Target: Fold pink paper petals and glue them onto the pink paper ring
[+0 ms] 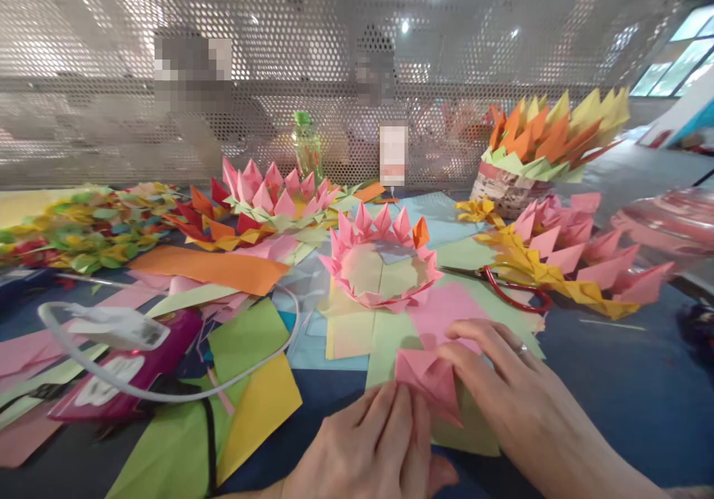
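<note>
A small folded pink paper piece (428,380) lies on light green paper near the table's front edge. My left hand (373,447) rests just below it, fingers together and pressing on its lower left edge. My right hand (502,387) lies over its right side, fingers bent down onto the fold, a ring on one finger. Behind the piece stands a ring of pink folded petals (382,265) with one orange petal.
Loose coloured paper sheets (245,335) cover the dark table. Red-handled scissors (516,294) lie to the right of the pink ring. Finished paper flowers (268,201) stand behind, a white cable (167,395) loops at left, and a green-capped bottle (306,146) stands by a perforated screen.
</note>
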Motion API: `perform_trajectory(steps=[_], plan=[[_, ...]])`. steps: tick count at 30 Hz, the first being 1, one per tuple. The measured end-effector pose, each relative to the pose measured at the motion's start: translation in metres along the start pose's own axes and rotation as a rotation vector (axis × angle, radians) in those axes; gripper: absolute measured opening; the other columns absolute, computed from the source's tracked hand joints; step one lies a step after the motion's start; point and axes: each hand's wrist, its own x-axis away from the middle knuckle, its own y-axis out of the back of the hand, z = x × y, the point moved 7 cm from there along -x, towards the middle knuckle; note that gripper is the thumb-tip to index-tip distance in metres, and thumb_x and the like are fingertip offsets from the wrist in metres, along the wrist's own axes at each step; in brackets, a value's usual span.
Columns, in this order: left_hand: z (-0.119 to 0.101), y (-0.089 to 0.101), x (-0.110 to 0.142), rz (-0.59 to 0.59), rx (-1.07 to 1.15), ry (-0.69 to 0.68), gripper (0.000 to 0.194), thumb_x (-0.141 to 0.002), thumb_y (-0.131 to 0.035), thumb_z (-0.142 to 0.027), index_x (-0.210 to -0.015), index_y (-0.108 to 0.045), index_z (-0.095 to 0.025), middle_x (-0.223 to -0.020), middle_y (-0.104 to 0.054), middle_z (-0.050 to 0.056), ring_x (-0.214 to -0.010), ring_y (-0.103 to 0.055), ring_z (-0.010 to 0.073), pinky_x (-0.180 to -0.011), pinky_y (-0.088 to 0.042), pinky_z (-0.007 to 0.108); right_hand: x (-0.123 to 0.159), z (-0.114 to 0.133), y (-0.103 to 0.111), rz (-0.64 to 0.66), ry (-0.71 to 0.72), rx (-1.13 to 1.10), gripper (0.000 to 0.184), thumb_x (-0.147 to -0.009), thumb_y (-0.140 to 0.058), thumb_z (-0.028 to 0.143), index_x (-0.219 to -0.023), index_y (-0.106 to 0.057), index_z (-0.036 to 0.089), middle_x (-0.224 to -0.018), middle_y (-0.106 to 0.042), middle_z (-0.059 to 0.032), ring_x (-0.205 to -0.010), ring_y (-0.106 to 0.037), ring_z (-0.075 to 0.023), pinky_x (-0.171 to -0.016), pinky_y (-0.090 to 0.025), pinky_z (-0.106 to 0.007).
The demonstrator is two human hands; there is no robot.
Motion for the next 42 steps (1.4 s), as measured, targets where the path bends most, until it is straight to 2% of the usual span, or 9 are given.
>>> perform_trajectory(steps=[6, 9, 13, 16, 19, 25, 29, 36, 42], plan=[[0.003, 0.003, -0.001, -0.060, 0.005, 0.049, 0.035, -0.089, -0.058, -0.038, -0.089, -0.071, -0.005, -0.083, -0.075, 0.013, -0.075, -0.073, 0.0251, -0.063, -0.064, 0.033, -0.001, 0.010, 0.009, -0.063, 0.093, -0.126, 0.028, -0.096, -0.039, 0.014, -0.092, -0.066, 0.021, -0.108, -0.059, -0.0073, -0.105, -0.052, -0.0209, -0.085, -0.046, -0.032], [0.005, 0.008, -0.001, -0.081, -0.005, 0.063, 0.033, -0.088, -0.059, -0.038, -0.092, -0.071, -0.007, -0.089, -0.075, 0.013, -0.083, -0.073, 0.0265, -0.068, -0.064, 0.035, 0.003, 0.015, 0.015, -0.143, 0.145, -0.105, 0.026, -0.096, -0.041, 0.014, -0.092, -0.067, 0.019, -0.106, -0.063, -0.0074, -0.105, -0.053, -0.0209, -0.091, -0.042, -0.033], [0.001, 0.014, 0.001, -0.066, 0.037, -0.002, 0.030, -0.089, -0.059, -0.033, -0.099, -0.070, -0.007, -0.097, -0.074, 0.012, -0.090, -0.071, 0.0242, -0.074, -0.063, 0.031, 0.013, 0.016, 0.018, -0.214, 0.135, -0.013, 0.030, -0.099, -0.038, 0.017, -0.095, -0.068, 0.017, -0.101, -0.068, -0.0067, -0.103, -0.056, -0.0221, -0.094, -0.036, -0.039], [-0.004, 0.012, 0.002, -0.045, 0.100, -0.070, 0.029, -0.089, -0.059, -0.032, -0.101, -0.069, -0.007, -0.100, -0.073, 0.011, -0.092, -0.070, 0.0223, -0.077, -0.062, 0.030, 0.020, 0.016, 0.020, -0.237, 0.108, 0.041, 0.030, -0.100, -0.038, 0.021, -0.099, -0.069, 0.019, -0.098, -0.071, -0.0040, -0.100, -0.058, -0.0207, -0.096, -0.034, -0.041], [-0.008, 0.005, 0.002, -0.001, 0.181, -0.109, 0.029, -0.091, -0.056, -0.032, -0.099, -0.068, -0.006, -0.095, -0.072, 0.011, -0.093, -0.069, 0.0210, -0.081, -0.060, 0.030, 0.023, 0.020, 0.022, -0.237, 0.125, 0.067, 0.029, -0.099, -0.040, 0.017, -0.100, -0.069, 0.020, -0.095, -0.072, -0.0025, -0.097, -0.059, -0.0191, -0.095, -0.035, -0.039], [-0.002, -0.002, -0.001, 0.069, 0.279, 0.010, 0.026, -0.093, -0.052, -0.030, -0.090, -0.065, -0.008, -0.082, -0.069, 0.008, -0.084, -0.068, 0.0169, -0.076, -0.060, 0.026, 0.025, 0.030, 0.020, -0.173, 0.274, 0.014, 0.036, -0.101, -0.034, 0.014, -0.088, -0.067, 0.021, -0.088, -0.071, 0.0028, -0.090, -0.060, -0.0128, -0.091, -0.038, -0.030], [-0.002, 0.000, 0.000, 0.066, 0.269, 0.025, 0.026, -0.094, -0.050, -0.031, -0.086, -0.064, -0.010, -0.082, -0.068, 0.007, -0.084, -0.068, 0.0155, -0.077, -0.059, 0.025, 0.025, 0.024, 0.017, -0.100, 0.277, -0.071, 0.029, -0.101, -0.039, 0.018, -0.092, -0.066, 0.021, -0.092, -0.069, 0.0034, -0.095, -0.058, -0.0127, -0.092, -0.038, -0.028], [-0.001, 0.003, -0.003, 0.133, 0.273, -0.023, 0.024, -0.092, -0.054, -0.030, -0.087, -0.066, -0.010, -0.085, -0.070, 0.007, -0.084, -0.067, 0.0162, -0.080, -0.059, 0.028, 0.012, 0.009, 0.005, 0.214, 0.235, -0.398, 0.013, -0.095, -0.053, 0.019, -0.097, -0.064, 0.023, -0.096, -0.065, -0.0007, -0.091, -0.057, -0.0142, -0.081, -0.045, -0.027], [0.003, 0.005, -0.002, 0.144, 0.314, -0.038, 0.023, -0.089, -0.060, -0.031, -0.091, -0.068, -0.009, -0.091, -0.071, 0.007, -0.087, -0.067, 0.0177, -0.080, -0.058, 0.028, 0.008, -0.002, -0.010, 0.299, 0.021, -0.633, 0.012, -0.095, -0.050, 0.014, -0.092, -0.059, 0.022, -0.091, -0.060, -0.0007, -0.087, -0.055, -0.0133, -0.076, -0.044, -0.026]])
